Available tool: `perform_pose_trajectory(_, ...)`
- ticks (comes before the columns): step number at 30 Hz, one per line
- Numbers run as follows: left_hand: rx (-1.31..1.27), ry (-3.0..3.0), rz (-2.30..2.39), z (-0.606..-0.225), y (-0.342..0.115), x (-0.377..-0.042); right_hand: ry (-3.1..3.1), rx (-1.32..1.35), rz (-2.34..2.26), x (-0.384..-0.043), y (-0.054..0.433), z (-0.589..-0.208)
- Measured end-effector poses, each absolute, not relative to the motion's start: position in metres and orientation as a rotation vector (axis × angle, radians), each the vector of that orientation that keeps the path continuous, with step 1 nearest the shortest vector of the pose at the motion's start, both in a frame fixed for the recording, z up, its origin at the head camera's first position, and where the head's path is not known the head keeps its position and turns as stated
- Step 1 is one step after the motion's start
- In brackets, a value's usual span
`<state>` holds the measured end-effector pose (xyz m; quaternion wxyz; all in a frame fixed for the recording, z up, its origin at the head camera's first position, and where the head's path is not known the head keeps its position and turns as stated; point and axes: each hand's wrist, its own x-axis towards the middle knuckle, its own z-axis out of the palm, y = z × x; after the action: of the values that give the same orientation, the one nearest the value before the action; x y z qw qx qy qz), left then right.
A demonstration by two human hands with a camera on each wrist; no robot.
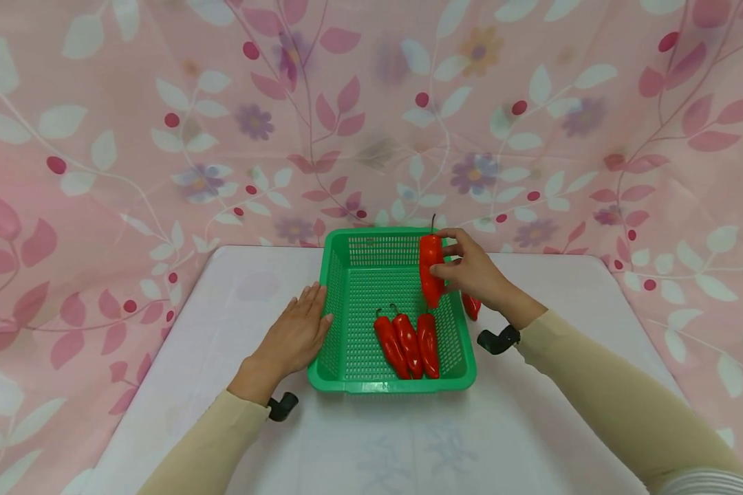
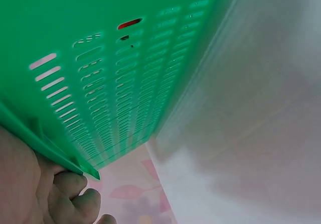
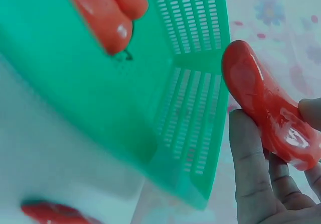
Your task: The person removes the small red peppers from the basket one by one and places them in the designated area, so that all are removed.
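Note:
A red pepper is pinched between the thumb and fingers of my right hand. It hangs nearly upright, stem up, over the right back part of a green plastic basket. In the right wrist view the held pepper looks glossy, with the thumb and fingers on opposite sides of it. My left hand rests along the basket's left rim, fingers extended. Three more red peppers lie side by side inside, towards the front right.
Another red pepper lies on the white tabletop just right of the basket, partly hidden by the right hand. A pink floral curtain stands behind the table and at both sides.

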<state>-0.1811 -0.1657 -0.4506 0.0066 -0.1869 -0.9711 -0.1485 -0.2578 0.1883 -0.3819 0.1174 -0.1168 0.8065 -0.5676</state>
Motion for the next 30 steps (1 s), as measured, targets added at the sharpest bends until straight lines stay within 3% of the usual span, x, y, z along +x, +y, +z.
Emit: perform_pose_trajectory(30,-0.564,-3.062,-0.469,-0.451,-0.166,-0.182,2.682,-0.048,-1.344,-0.266,0.283,-0.418)
